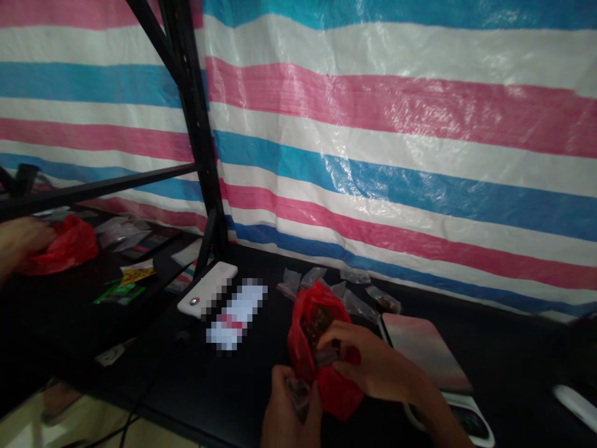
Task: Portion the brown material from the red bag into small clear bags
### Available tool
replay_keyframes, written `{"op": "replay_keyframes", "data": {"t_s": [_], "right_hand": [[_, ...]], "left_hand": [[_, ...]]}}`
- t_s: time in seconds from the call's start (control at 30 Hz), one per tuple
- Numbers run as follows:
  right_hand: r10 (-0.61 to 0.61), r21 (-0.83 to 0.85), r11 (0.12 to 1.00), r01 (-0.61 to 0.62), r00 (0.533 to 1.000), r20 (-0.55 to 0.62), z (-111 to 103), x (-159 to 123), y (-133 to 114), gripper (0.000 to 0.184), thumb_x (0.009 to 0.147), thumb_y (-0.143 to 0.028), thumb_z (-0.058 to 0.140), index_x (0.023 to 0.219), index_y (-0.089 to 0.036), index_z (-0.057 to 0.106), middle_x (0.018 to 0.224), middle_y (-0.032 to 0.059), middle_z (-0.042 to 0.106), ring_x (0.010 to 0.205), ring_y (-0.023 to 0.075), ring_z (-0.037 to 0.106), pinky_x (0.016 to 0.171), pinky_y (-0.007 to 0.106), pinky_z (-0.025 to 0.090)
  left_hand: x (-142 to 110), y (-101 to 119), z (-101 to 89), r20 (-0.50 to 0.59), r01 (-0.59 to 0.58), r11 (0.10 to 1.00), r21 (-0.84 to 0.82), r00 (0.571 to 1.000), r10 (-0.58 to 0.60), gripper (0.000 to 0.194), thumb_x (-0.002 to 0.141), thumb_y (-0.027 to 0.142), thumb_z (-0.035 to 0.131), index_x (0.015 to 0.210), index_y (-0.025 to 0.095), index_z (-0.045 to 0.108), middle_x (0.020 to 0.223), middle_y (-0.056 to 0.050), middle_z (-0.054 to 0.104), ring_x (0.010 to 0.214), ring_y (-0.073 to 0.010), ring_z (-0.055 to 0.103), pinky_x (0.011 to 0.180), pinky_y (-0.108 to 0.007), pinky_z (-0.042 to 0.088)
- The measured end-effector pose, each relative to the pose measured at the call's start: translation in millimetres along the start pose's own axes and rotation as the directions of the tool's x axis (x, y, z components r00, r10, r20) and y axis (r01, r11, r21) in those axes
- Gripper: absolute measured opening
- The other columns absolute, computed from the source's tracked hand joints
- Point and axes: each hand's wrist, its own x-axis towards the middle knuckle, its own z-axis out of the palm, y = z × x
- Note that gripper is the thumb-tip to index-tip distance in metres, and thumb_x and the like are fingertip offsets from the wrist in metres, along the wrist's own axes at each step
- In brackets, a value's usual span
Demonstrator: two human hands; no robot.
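Evidently, the left hand (293, 407) grips a small clear bag (299, 394); at its one o'clock, the red plastic bag (301, 343) gapes, the right hand (368, 362) pinching a clear item (327, 356) inside. If the small bag's mouth folds, I'd fear brown granules (319, 320) scattering across the bench (219, 389).

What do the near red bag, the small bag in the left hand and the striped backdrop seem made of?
Red bag: probably thin plastic film with a slight sheen, judging by its soft creases.
Small bag: likely clear plastic; it looks see-through with pale glints, though dim.
Striped backdrop: seemingly glossy plastic sheeting, from its bright highlights and ripples.
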Motion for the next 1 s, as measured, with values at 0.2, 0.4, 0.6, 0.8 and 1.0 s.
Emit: {"op": "replay_keyframes", "data": {"t_s": [0.2,0.4,0.6,0.8,1.0], "right_hand": [[0.066,0.054,0.996,-0.068,0.997,0.037,-6.9,-8.0,-1.4,0.038,0.072,-0.005,0.061,0.102,-0.026,0.071,0.091,-0.0019,0.068,0.069,0.0131,0.059,0.062,0.023,0.045],[0.088,0.086,0.993,-0.083,0.995,-0.056,-3.9,-10.8,10.3,0.035,0.069,-0.004,0.060,0.096,-0.025,0.066,0.076,-0.0045,0.065,0.061,0.0126,0.057,0.050,0.021,0.037],[0.055,0.022,0.998,-0.053,0.991,-0.121,4.7,-4.2,14.1,0.037,0.075,-0.008,0.061,0.107,-0.024,0.068,0.100,0.0024,0.074,0.085,0.0197,0.068,0.071,0.026,0.049],[0.058,-0.056,0.996,-0.071,0.976,-0.208,14.0,4.9,13.7,0.040,0.074,-0.005,0.062,0.108,-0.025,0.072,0.110,0.0040,0.073,0.096,0.0212,0.069,0.086,0.030,0.049],[0.068,-0.099,0.991,-0.095,0.967,-0.247,21.8,11.2,18.2,0.039,0.081,-0.011,0.065,0.115,-0.029,0.071,0.121,0.0036,0.070,0.106,0.0237,0.068,0.090,0.033,0.048]], "left_hand": [[22.8,3.4,-11.9,-0.002,0.013,0.993,-0.117,1.000,-0.013,0.018,0.076,0.033,0.061,0.077,0.025,0.045,0.063,0.005,0.051,0.058,-0.0143,0.054,0.058,-0.023,0.045],[33.1,10.4,-24.0,-0.036,-0.045,0.973,-0.227,0.999,0.038,0.024,0.071,0.032,0.067,0.073,0.023,0.044,0.066,0.006,0.046,0.058,-0.0120,0.050,0.056,-0.022,0.046],[35.2,15.0,-20.9,0.117,0.023,0.944,-0.329,0.993,0.016,0.021,0.076,0.031,0.063,0.075,0.023,0.044,0.063,0.008,0.042,0.050,-0.0083,0.042,0.049,-0.018,0.038],[47.9,10.9,-15.6,0.155,0.038,0.917,-0.398,0.988,0.026,0.015,0.074,0.025,0.063,0.079,0.021,0.050,0.065,0.007,0.048,0.052,-0.0080,0.045,0.050,-0.018,0.037],[58.4,17.4,-15.3,0.206,0.000,0.933,-0.360,0.975,0.080,0.012,0.070,0.023,0.062,0.072,0.020,0.050,0.063,0.006,0.048,0.055,-0.0092,0.046,0.052,-0.018,0.038]]}}
